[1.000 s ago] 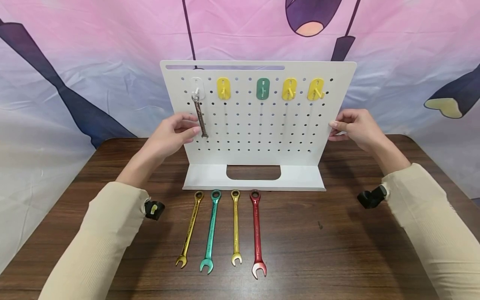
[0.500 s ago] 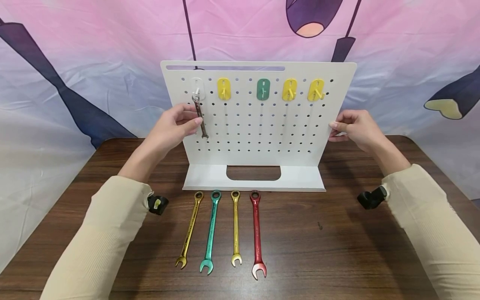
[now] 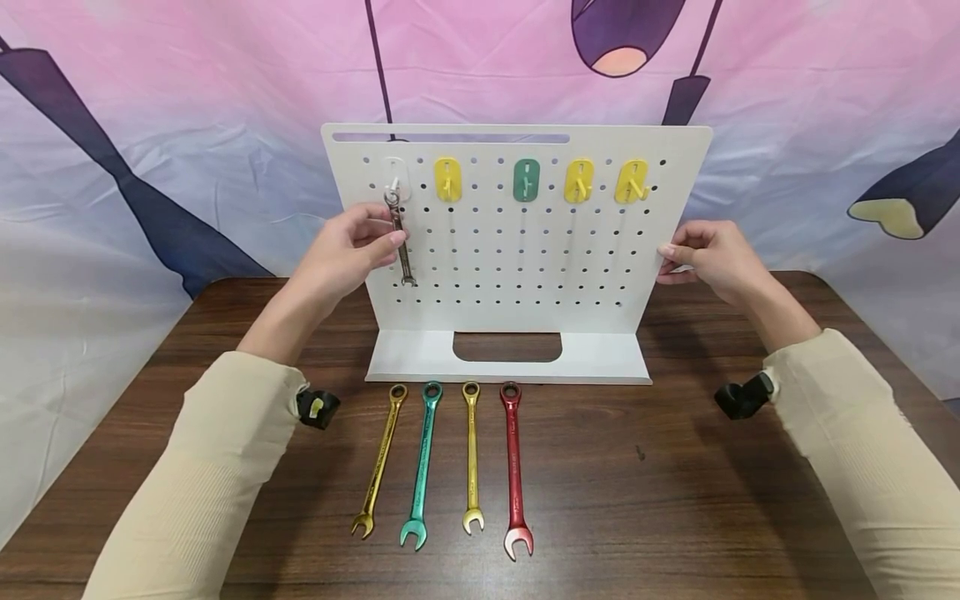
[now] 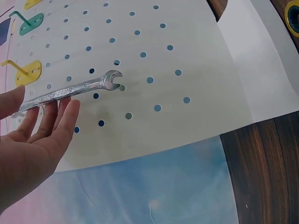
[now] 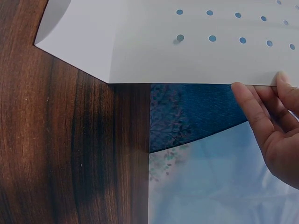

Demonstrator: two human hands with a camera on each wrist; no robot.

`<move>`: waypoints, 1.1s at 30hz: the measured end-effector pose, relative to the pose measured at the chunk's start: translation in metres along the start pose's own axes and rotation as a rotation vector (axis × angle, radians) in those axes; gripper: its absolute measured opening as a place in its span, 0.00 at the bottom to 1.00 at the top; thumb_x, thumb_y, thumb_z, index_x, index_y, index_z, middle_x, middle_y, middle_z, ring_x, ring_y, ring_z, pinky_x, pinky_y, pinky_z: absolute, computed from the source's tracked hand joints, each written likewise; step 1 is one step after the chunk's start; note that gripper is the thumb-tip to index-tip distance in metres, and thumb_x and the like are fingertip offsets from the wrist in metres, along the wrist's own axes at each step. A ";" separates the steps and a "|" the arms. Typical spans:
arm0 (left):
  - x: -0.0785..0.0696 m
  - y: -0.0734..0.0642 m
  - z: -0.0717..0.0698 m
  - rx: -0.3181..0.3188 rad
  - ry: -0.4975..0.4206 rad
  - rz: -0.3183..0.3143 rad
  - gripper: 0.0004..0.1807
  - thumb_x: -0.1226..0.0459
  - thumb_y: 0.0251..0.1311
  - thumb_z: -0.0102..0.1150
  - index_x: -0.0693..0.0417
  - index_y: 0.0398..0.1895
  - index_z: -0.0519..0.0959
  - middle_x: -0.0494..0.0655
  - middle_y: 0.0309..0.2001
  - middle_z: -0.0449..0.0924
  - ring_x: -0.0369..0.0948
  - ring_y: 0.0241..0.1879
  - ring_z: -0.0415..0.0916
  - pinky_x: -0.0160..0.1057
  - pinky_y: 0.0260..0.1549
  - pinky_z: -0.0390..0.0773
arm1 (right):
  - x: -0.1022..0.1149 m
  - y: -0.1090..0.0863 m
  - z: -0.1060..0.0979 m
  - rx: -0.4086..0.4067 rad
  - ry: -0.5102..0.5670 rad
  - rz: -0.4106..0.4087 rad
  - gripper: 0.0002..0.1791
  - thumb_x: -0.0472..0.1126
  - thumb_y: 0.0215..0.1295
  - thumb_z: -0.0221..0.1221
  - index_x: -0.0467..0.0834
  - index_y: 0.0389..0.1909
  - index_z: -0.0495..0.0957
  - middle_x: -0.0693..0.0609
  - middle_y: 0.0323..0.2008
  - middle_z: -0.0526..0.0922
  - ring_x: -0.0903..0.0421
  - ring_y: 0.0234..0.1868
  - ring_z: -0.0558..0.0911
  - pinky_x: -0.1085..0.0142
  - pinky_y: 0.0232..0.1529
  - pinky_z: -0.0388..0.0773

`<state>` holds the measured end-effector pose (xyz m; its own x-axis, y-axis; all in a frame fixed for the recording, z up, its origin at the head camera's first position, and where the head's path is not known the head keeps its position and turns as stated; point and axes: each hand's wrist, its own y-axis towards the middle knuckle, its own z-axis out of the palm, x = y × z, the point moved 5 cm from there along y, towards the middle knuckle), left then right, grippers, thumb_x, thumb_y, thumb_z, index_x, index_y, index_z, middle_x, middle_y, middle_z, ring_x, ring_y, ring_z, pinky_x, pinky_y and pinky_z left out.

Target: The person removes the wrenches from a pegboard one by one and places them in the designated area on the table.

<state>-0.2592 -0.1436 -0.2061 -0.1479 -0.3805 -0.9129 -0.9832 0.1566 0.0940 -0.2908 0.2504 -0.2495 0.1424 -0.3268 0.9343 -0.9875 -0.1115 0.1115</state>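
Observation:
My left hand pinches a small silver combination wrench between thumb and fingers, partway up its shaft. The wrench's ring end is at the white hook on the pegboard; whether the ring still sits on the hook is hard to tell. In the left wrist view the wrench's open end points away from the hand, tilted off the board. My right hand grips the pegboard's right edge, thumb in front and fingers at the edge in the right wrist view.
A gold wrench, a green wrench, a yellow wrench and a red wrench lie in a row before the board. Yellow hooks and a green hook line its top. A patterned cloth hangs behind.
My left hand has moved up and right and taken hold of the silver wrench. The wrench's lower end has swung slightly out from the board. My right hand has stayed put.

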 end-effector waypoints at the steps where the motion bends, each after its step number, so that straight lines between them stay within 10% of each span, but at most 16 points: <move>1: 0.000 0.000 0.000 0.000 -0.002 0.000 0.20 0.64 0.65 0.49 0.63 0.57 0.62 0.59 0.52 0.69 0.47 0.50 0.70 0.41 0.53 0.73 | 0.000 0.000 0.000 0.000 -0.001 0.000 0.09 0.31 0.63 0.54 0.27 0.28 0.72 0.48 0.25 0.80 0.55 0.28 0.80 0.57 0.36 0.83; 33: -0.004 -0.009 -0.001 -0.027 0.015 0.067 0.13 0.69 0.65 0.48 0.63 0.51 0.65 0.64 0.45 0.75 0.37 0.33 0.77 0.36 0.40 0.80 | 0.000 0.000 0.000 -0.001 0.009 -0.012 0.09 0.31 0.63 0.54 0.28 0.27 0.72 0.49 0.24 0.80 0.56 0.28 0.80 0.56 0.36 0.82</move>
<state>-0.2497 -0.1445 -0.2024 -0.2151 -0.3836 -0.8981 -0.9735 0.1576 0.1658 -0.2908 0.2506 -0.2496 0.1533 -0.3171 0.9359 -0.9858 -0.1144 0.1227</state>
